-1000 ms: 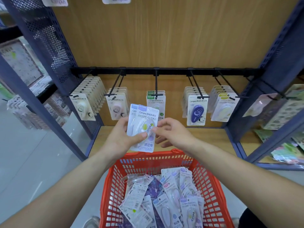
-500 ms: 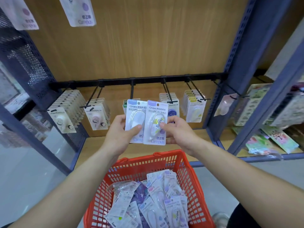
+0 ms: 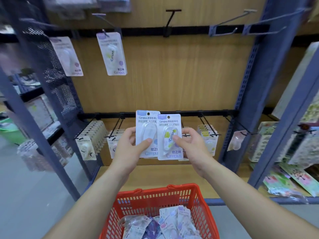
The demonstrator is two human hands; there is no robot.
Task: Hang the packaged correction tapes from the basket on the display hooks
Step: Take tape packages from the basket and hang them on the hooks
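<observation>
Faced a wooden back panel (image 3: 172,83) framed by blue perforated uprights (image 3: 248,94), crossed by a black upper rail (image 3: 189,31) and a black lower rail (image 3: 215,112).

Looked down on a red basket (image 3: 146,200) at the bottom of the view, in front of the shelf. It was filled with a loose heap of packaged correction tapes (image 3: 172,223) lying flat and overlapping, white, lilac and purple.

Held two more packs up in front of the lower rail, well above the basket. Pinched the white correction tape pack (image 3: 146,125) in the left hand (image 3: 127,149), thumb pressed on the front, fingers curled behind the left edge. Pinched the yellow-green correction tape pack (image 3: 170,135) in the right hand (image 3: 193,145) the same way, thumb on the blister, fingers behind the right edge. Had both upright and side by side, with the yellow-green one overlapping the white one's right edge and the hang holes at about rail height, not on any hook.

Saw rows of hung packs (image 3: 93,133) on the lower hooks (image 3: 208,125) to either side, and two single packs (image 3: 112,54) under the upper hooks (image 3: 105,21) at left, blurred. Noted a black hook (image 3: 170,19) jutting from the middle of the upper rail.

Made out a pale wooden shelf (image 3: 224,178) beneath the lower hooks, with a dark mesh side panel (image 3: 57,87) and grey floor (image 3: 25,195) to the left. Made out floral packets (image 3: 293,180) lying flat in the neighbouring bay to the right.
</observation>
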